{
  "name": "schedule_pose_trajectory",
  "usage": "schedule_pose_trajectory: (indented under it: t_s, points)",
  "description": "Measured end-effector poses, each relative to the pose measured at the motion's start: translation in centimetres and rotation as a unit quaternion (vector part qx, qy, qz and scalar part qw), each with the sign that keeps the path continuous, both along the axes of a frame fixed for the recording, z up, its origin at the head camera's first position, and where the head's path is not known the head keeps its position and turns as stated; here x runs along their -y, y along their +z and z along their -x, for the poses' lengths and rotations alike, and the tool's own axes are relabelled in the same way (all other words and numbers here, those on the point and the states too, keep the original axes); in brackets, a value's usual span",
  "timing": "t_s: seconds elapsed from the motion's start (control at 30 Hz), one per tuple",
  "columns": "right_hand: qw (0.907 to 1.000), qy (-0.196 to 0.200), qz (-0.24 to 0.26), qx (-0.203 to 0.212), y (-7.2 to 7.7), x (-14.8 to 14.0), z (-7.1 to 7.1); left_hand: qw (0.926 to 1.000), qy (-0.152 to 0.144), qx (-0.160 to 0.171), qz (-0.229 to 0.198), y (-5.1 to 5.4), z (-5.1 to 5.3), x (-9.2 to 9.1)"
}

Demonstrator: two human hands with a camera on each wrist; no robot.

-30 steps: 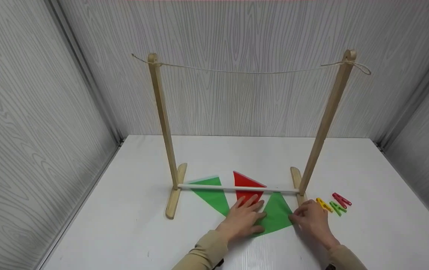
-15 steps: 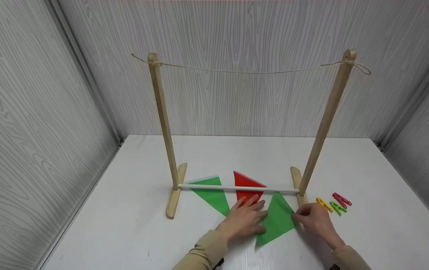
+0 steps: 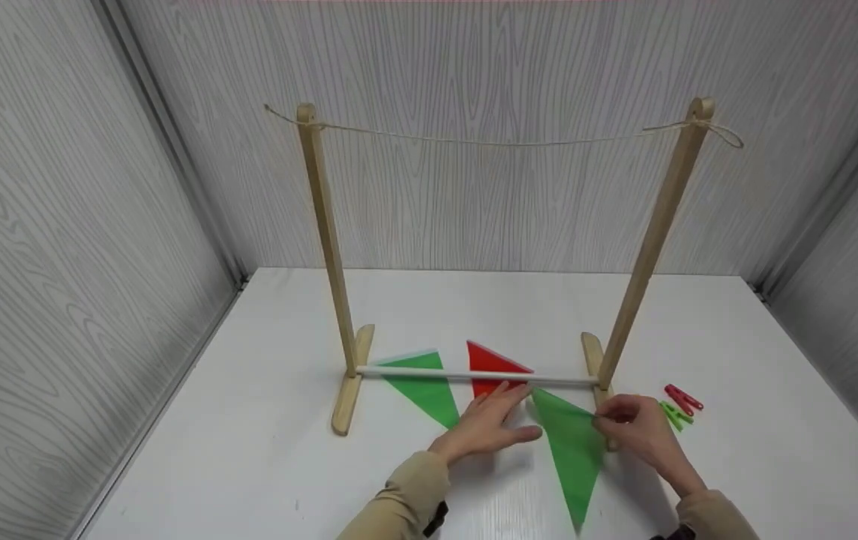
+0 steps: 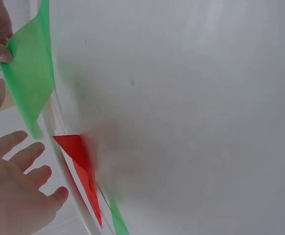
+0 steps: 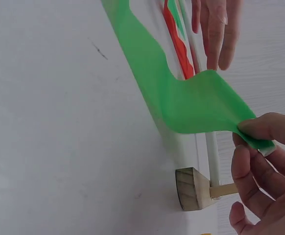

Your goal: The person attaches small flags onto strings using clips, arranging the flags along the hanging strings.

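Observation:
My right hand [image 3: 643, 435] pinches one corner of a green triangular pennant [image 3: 571, 442] between thumb and fingers. The pennant is lifted, its long tip pointing toward me; in the right wrist view its green cloth [image 5: 191, 103] curves in a wave. Left of it, my left hand [image 3: 485, 426] has its fingers spread, palm down, and in the left wrist view the hand [image 4: 20, 186] appears to hold nothing. Beyond those fingers lies a red pennant [image 3: 490, 358], partly covered by the hand. Another green pennant [image 3: 425, 390] lies further left, under the stand's white crossbar [image 3: 406, 372].
A wooden stand has a left post [image 3: 328, 240] and a right post [image 3: 654, 247], with a string [image 3: 504, 143] tied between their tops. On the right lie a red clothespin [image 3: 682, 399] and a green clothespin [image 3: 675, 414]. A yellow bit [image 5: 206, 234] shows in the right wrist view.
My right hand has lifted the green pennant's corner and turned it so its tip swings toward me. The left hand has come off that pennant. The yellow clothespin is now hidden in the head view.

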State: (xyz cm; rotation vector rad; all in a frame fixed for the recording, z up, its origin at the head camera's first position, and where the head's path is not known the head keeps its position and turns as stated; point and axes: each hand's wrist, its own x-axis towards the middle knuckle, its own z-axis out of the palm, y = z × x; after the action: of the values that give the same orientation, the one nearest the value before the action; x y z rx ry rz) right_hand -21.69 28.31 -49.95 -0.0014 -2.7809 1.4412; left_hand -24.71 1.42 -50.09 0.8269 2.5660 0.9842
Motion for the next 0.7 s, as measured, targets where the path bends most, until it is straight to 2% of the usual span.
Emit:
schedule_pose_trajectory:
  t_s: [0.1,0.2,0.27,0.4,0.57,0.7]
  points:
    - [0.9992,-0.001,0.039,-0.003,0.1,0.3,0.1,0.9975,0.026,0.033,-0.056,0.1,0.1,0.0]
    - [0.9975,0.001,0.069,0.009,0.0,0.5,0.2,0.9888,0.049,0.077,-0.118,0.1,0.1,0.0]
    - [0.9966,0.010,0.080,0.015,0.0,0.7,0.2,0.9775,0.065,0.112,-0.166,0.1,0.1,0.0]
    - [0.9944,0.034,0.099,0.013,0.0,0.9,0.4,0.9484,0.106,0.161,-0.252,0.0,0.2,-0.1]
    - [0.9918,0.051,0.117,0.006,-0.1,1.1,0.4,0.9166,0.142,0.172,-0.332,-0.1,0.4,-0.3]
    - [0.9905,0.053,0.127,0.005,-0.3,1.3,0.4,0.9024,0.150,0.173,-0.365,-0.2,0.4,-0.4]
